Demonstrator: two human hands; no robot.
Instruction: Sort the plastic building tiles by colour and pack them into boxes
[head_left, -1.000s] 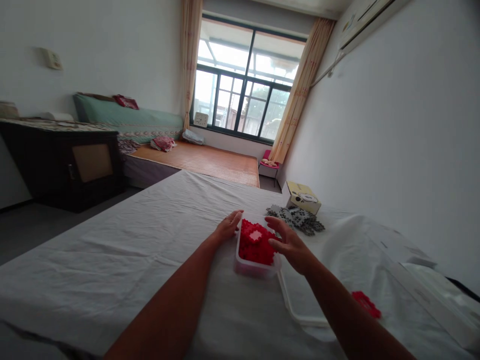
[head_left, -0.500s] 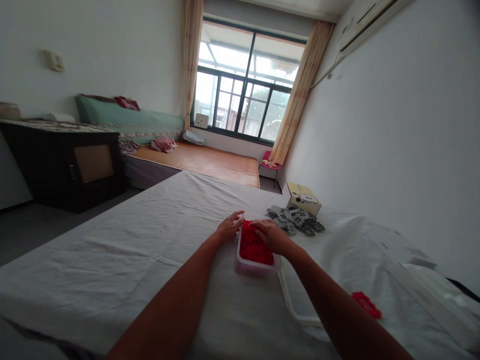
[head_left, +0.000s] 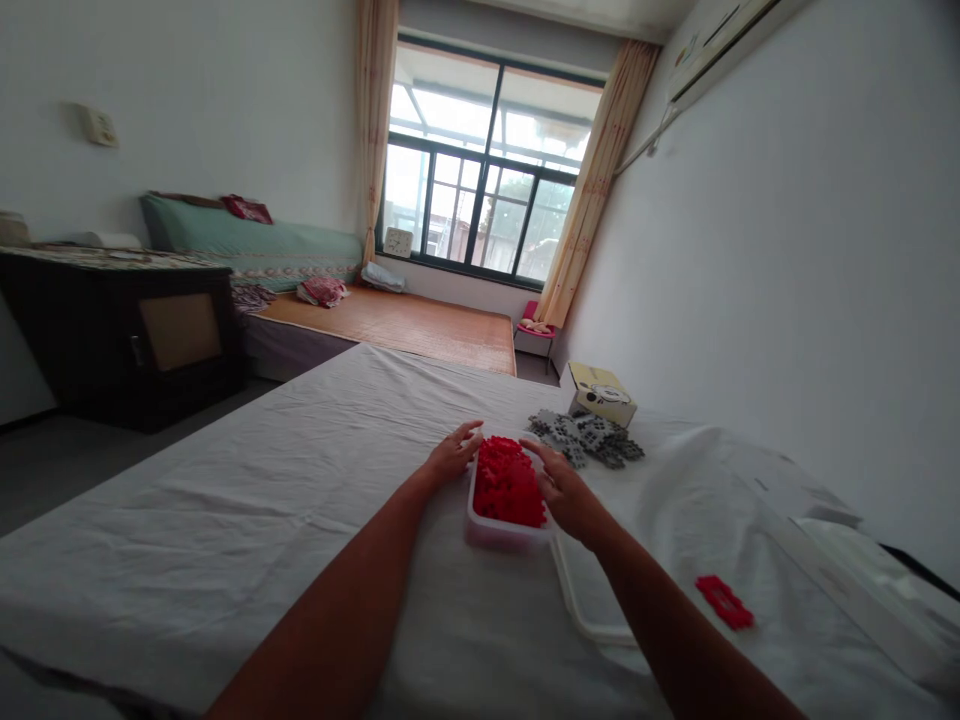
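A clear plastic box (head_left: 501, 535) filled with red toothed plastic pieces (head_left: 510, 482) stands on the white sheet in front of me. My left hand (head_left: 453, 454) holds its left side, fingers reaching to the far corner. At the opposite side, my right hand (head_left: 568, 492) grips the right rim, its fingers beside the red pieces. Under my right forearm lies a flat white lid (head_left: 592, 590), partly covered by the arm. Another red piece (head_left: 724, 602) rests on the sheet to the right.
Grey toothed pieces (head_left: 585, 437) lie heaped beyond the box, before a yellow and white carton (head_left: 601, 394). A long white carton (head_left: 847, 580) lies along the right wall. Farther off are a mat-covered bed (head_left: 405, 318) and a dark cabinet (head_left: 120, 340).
My right hand has moved off the top of the red pieces to the box's right rim, uncovering more of them. My left hand stays at the left side. The view has shifted slightly.
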